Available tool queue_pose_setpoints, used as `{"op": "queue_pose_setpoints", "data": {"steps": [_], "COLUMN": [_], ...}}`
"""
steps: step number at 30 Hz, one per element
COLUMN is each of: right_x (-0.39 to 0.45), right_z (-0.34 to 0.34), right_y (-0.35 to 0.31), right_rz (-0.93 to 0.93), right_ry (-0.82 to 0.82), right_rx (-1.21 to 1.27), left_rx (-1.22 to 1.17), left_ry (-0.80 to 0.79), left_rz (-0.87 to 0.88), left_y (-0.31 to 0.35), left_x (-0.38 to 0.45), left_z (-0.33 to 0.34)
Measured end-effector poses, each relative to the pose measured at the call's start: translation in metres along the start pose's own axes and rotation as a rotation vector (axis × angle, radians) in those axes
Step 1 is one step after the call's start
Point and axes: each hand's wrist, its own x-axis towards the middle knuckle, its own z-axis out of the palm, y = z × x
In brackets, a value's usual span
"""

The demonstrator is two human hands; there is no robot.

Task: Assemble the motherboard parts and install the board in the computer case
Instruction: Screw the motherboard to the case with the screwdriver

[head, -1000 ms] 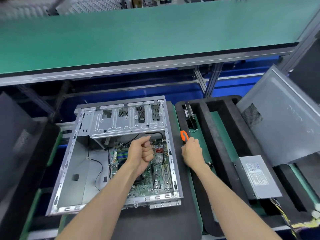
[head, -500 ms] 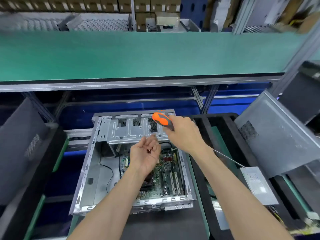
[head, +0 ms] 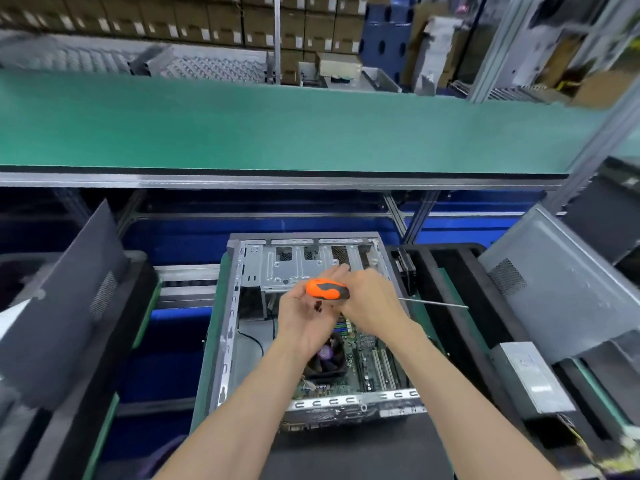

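Note:
An open grey computer case [head: 228, 323] lies on its side in front of me, with the green motherboard [head: 367, 365] and its black CPU fan [head: 327, 358] inside. Above the case, my left hand [head: 304, 323] is held palm up, cupping small dark screws [head: 318, 306]. My right hand [head: 372, 303] grips an orange-and-black screwdriver [head: 327, 289], handle pointing left over the left palm and the thin metal shaft sticking out to the right. The right fingers reach into the left palm.
A silver power supply [head: 530, 375] sits in a black foam tray [head: 460, 341] at the right. A grey side panel [head: 561, 282] leans at the right and a dark panel [head: 59, 299] at the left. A green conveyor belt [head: 277, 129] runs across behind.
My right hand lifted the screwdriver from the tray on the right and brought it over the case. The left fist opened palm up, showing screws, and the two hands came together.

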Motion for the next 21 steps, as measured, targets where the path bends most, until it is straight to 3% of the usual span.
{"op": "queue_pose_setpoints", "data": {"steps": [9, 16, 21], "right_x": [0.012, 0.021, 0.028], "right_z": [-0.009, -0.010, -0.013], "right_y": [-0.014, -0.007, -0.012], "right_rz": [0.100, 0.185, 0.183], "right_ry": [-0.168, -0.068, -0.054], "right_rx": [0.066, 0.425, 0.494], "left_rx": [0.088, 0.190, 0.316], "left_ry": [-0.024, 0.124, 0.223], "left_rz": [0.076, 0.217, 0.418], "left_y": [0.000, -0.003, -0.008], "left_x": [-0.007, -0.008, -0.003], "left_z": [0.005, -0.004, 0.005]}}
